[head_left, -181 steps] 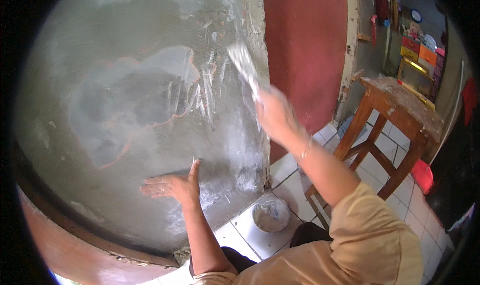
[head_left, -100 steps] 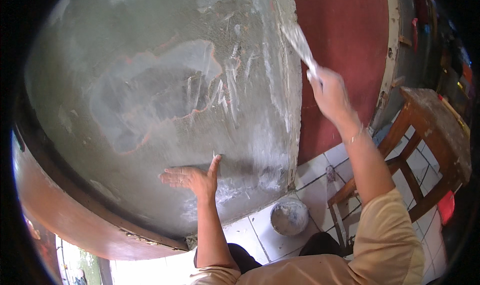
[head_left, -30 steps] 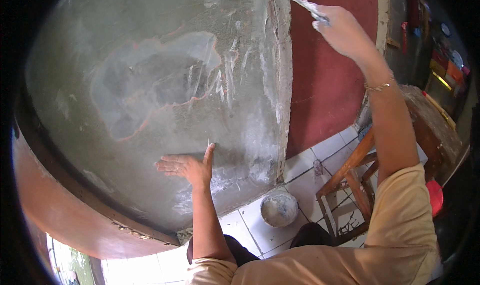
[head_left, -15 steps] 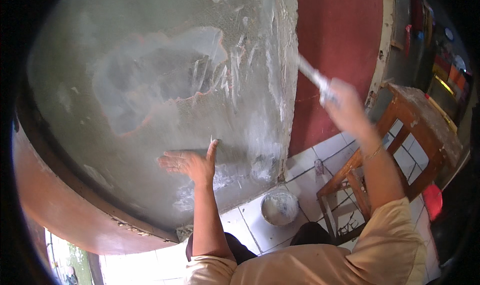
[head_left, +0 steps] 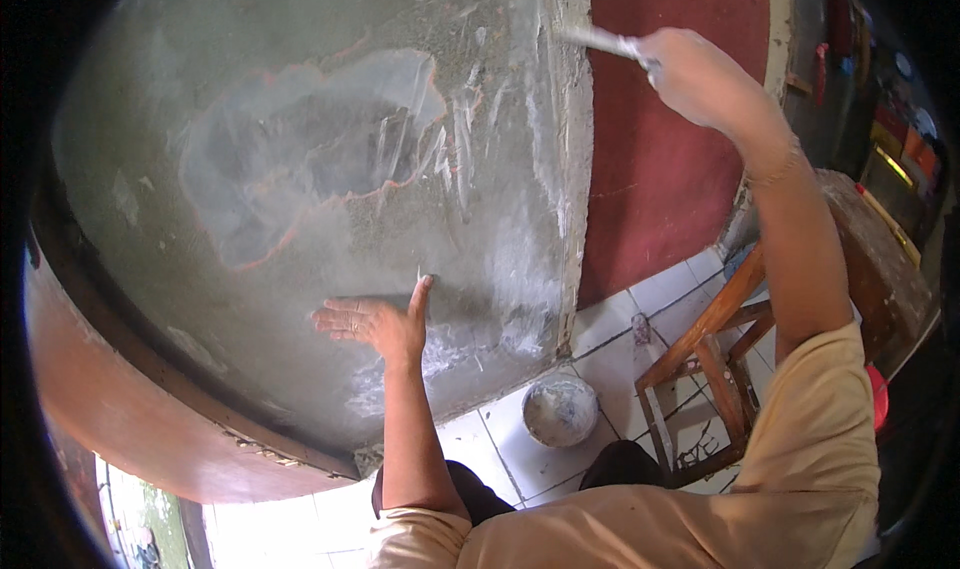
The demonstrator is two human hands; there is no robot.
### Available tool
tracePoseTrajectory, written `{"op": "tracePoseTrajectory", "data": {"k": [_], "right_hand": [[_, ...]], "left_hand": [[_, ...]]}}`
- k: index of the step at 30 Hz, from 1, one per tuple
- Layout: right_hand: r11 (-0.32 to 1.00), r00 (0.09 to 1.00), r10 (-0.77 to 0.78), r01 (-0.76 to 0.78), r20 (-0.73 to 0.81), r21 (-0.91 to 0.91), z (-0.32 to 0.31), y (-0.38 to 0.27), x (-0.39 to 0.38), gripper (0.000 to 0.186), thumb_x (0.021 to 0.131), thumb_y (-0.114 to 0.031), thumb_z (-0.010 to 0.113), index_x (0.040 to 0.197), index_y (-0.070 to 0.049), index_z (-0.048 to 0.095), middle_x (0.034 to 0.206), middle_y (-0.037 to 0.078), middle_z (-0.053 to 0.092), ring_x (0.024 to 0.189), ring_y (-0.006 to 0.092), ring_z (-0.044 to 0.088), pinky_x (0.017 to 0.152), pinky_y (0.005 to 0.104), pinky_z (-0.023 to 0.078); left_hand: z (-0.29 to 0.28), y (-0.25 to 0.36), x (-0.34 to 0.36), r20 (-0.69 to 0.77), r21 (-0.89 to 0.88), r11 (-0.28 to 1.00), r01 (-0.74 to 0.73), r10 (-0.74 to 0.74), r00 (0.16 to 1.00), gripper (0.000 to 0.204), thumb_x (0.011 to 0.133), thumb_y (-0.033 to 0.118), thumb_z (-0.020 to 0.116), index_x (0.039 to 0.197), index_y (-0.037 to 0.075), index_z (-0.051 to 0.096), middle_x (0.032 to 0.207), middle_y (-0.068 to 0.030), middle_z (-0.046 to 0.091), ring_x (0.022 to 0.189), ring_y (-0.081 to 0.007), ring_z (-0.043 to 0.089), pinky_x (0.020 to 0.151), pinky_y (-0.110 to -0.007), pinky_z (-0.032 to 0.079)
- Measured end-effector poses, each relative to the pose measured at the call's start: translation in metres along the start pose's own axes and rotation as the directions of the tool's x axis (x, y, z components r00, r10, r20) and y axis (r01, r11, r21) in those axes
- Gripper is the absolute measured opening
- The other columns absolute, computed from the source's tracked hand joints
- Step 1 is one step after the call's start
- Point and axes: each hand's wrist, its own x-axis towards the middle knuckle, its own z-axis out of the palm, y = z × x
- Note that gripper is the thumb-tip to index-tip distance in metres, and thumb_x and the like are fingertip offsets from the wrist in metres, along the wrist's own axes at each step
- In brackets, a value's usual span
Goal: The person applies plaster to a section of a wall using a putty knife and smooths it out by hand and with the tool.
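Flat against the grey plastered wall (head_left: 480, 239), my left hand (head_left: 375, 324) has its fingers stretched to the left and its thumb up. It holds nothing. At the upper right my right hand (head_left: 705, 79) is wrapped round a slim, white-smeared hand tool (head_left: 610, 42). The tool's far end reaches the wall's rough vertical edge; whether it is a brush or a scraper I cannot tell. White streaks and a smoother, orange-rimmed patch (head_left: 300, 154) mark the plaster. A round bucket (head_left: 560, 411) with whitish stuff in it stands on the floor below.
A red wall panel (head_left: 670, 169) lies beyond the plastered edge. To the right, a wooden chair (head_left: 715, 319) stands on white floor tiles (head_left: 600, 324), partly behind my right arm. A curved brown ledge (head_left: 200, 399) borders the wall at lower left.
My right hand has moved upward, bringing the tool's end up along the wall's edge. My left hand stays in nearly the same place on the plaster.
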Motion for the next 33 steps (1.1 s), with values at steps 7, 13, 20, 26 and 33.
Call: {"op": "tracePoseTrajectory", "data": {"k": [7, 13, 20, 26, 33], "right_hand": [[0.979, 0.926, -0.107, 0.162, -0.363, 0.125, -0.009, 0.03, 0.056, 0.026, 0.084, -0.005, 0.051, 0.107, 0.003, 0.06, 0.077, 0.022, 0.06, 0.064, 0.0311, 0.059, 0.065, 0.0414, 0.048], [0.971, 0.984, 0.034, 0.01, -0.177, 0.24, 0.037, -0.022, -0.011, 0.023, 0.085, -0.003, 0.049, 0.105, 0.006, 0.057, 0.083, 0.028, 0.059, 0.078, 0.0453, 0.057, 0.068, 0.046, 0.046], [0.945, 0.876, 0.099, 0.065, -0.471, 0.319, 0.069, -0.017, -0.017, 0.026, 0.086, -0.004, 0.053, 0.111, 0.002, 0.056, 0.086, 0.022, 0.056, 0.078, 0.0407, 0.057, 0.07, 0.0446, 0.045], [0.934, 0.934, 0.221, -0.119, -0.282, 0.336, 0.165, -0.045, -0.019, 0.035, 0.085, 0.002, 0.043, 0.12, 0.001, 0.047, 0.097, 0.026, 0.047, 0.085, 0.0454, 0.055, 0.074, 0.0521, 0.046], [0.889, 0.968, 0.07, 0.05, -0.243, 0.455, 0.077, -0.027, -0.081, 0.017, 0.08, -0.004, 0.058, 0.095, 0.004, 0.06, 0.083, 0.022, 0.057, 0.079, 0.0398, 0.057, 0.072, 0.0445, 0.046]], "left_hand": [[0.0, 0.005, 0.001, -0.024, -0.047, 0.998, -0.036, 0.035, 0.999, 0.146, 0.065, 0.076, 0.065, 0.129, -0.024, -0.02, 0.132, -0.0516, -0.023, 0.126, -0.0604, -0.027, 0.1, -0.069, -0.013], [-0.001, -0.002, 0.0, -0.016, -0.015, 1.0, -0.007, 0.007, 1.0, 0.147, 0.064, 0.077, 0.064, 0.129, -0.023, -0.021, 0.131, -0.0514, -0.024, 0.126, -0.0597, -0.029, 0.099, -0.068, -0.015], [0.002, 0.0, 0.001, -0.041, -0.063, 0.997, -0.043, 0.041, 0.998, 0.147, 0.064, 0.077, 0.064, 0.13, -0.023, -0.022, 0.132, -0.0509, -0.025, 0.126, -0.0591, -0.03, 0.099, -0.068, -0.015], [0.003, -0.001, 0.0, -0.042, -0.034, 0.999, -0.037, 0.036, 0.998, 0.146, 0.065, 0.077, 0.063, 0.13, -0.022, -0.022, 0.132, -0.0508, -0.025, 0.126, -0.0595, -0.029, 0.099, -0.069, -0.015], [0.004, -0.006, -0.001, -0.052, -0.034, 0.999, -0.043, 0.041, 0.998, 0.146, 0.066, 0.078, 0.062, 0.13, -0.022, -0.022, 0.132, -0.0501, -0.026, 0.127, -0.0593, -0.028, 0.099, -0.069, -0.014]]}}
